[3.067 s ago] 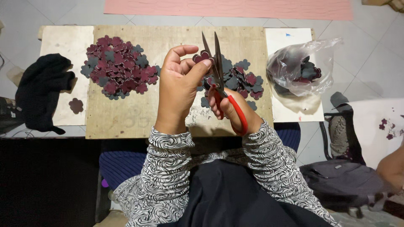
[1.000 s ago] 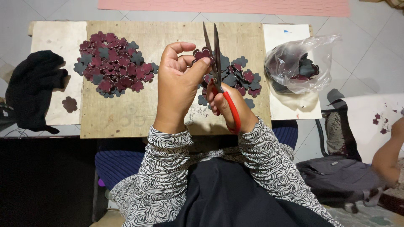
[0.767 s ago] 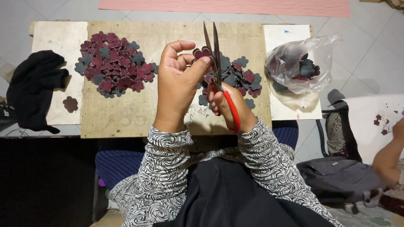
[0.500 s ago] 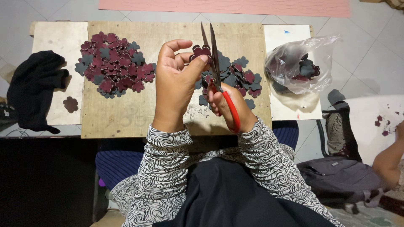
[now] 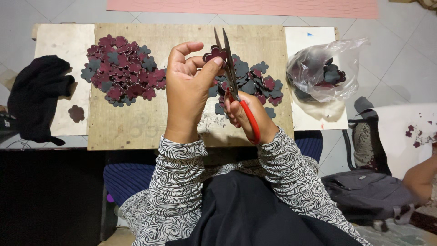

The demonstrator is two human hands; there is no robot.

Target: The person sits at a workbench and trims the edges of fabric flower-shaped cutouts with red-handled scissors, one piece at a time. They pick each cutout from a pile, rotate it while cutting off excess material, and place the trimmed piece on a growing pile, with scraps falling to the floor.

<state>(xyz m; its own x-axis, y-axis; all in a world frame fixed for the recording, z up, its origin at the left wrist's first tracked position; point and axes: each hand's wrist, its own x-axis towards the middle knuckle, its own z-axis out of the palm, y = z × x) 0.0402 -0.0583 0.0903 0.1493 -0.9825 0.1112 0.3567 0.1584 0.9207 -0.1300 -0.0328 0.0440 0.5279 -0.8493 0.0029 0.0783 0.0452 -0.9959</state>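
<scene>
My left hand point(image 5: 189, 89) is raised over the wooden board point(image 5: 154, 123) and pinches a small dark maroon flower-shaped cutout point(image 5: 215, 53) between thumb and fingers. My right hand point(image 5: 248, 114) grips red-handled scissors point(image 5: 232, 73), blades pointing away and slightly apart beside the cutout. A pile of maroon and grey flower cutouts point(image 5: 122, 70) lies on the board's left. A second pile point(image 5: 255, 82) sits behind my hands on the right.
A clear plastic bag point(image 5: 321, 70) with more cutouts rests on a white panel at right. Black cloth point(image 5: 38, 98) and one loose cutout point(image 5: 76, 113) lie at left. A grey backpack point(image 5: 368, 193) and another person's arm point(image 5: 421, 177) are at lower right.
My hands stay in the same place; the left fingers shift slightly on the cutout. The other person's arm at the right edge has moved a little.
</scene>
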